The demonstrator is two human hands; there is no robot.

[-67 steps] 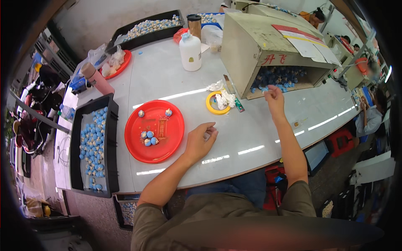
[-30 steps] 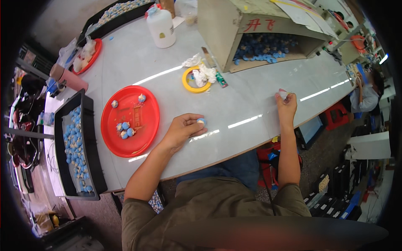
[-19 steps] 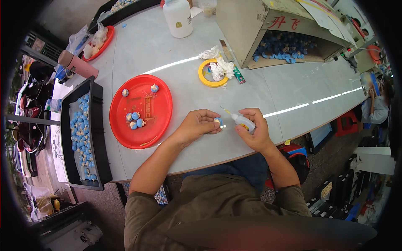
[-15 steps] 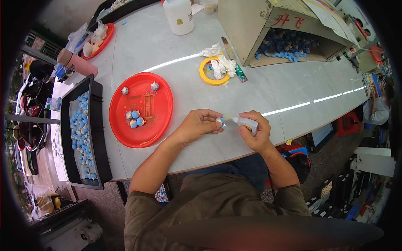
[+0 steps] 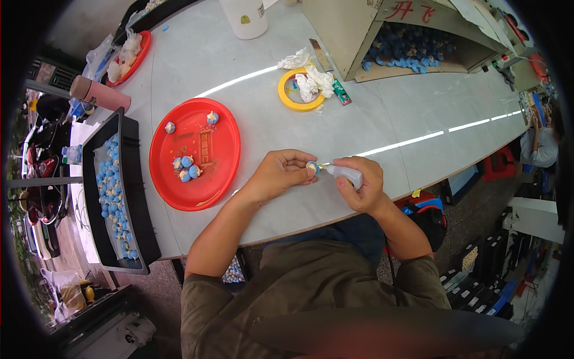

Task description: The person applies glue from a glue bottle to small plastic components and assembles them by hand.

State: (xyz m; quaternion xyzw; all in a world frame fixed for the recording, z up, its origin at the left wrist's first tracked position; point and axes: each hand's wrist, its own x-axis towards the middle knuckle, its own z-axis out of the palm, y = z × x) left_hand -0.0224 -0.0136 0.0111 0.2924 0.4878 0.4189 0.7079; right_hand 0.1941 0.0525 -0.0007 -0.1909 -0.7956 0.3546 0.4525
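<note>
Between thumb and fingers, my left hand [image 5: 280, 175] pinches a small blue and cream figurine piece [image 5: 313, 168] above the table's near part. My right hand [image 5: 363, 183] is wrapped round a translucent squeeze bottle [image 5: 348, 175] with a thin nozzle. The nozzle tip points left and meets, or nearly meets, the piece; actual contact is too small to tell. Left of my hands lies a red round tray [image 5: 194, 192] holding several similar blue and cream pieces [image 5: 187, 161], most of them clustered near its middle.
A black bin [image 5: 141, 221] of blue pieces stands at the left, beside a pink bottle [image 5: 98, 94]. Yellow tape [image 5: 284, 96] with crumpled tissue [image 5: 317, 84] and a white jug [image 5: 244, 21] lie farther back. A metal box [image 5: 341, 36] of blue pieces occupies the back right.
The squeeze bottle's nozzle has come left to the piece in my left hand, closing the earlier gap. The whole view has shifted slightly.
</note>
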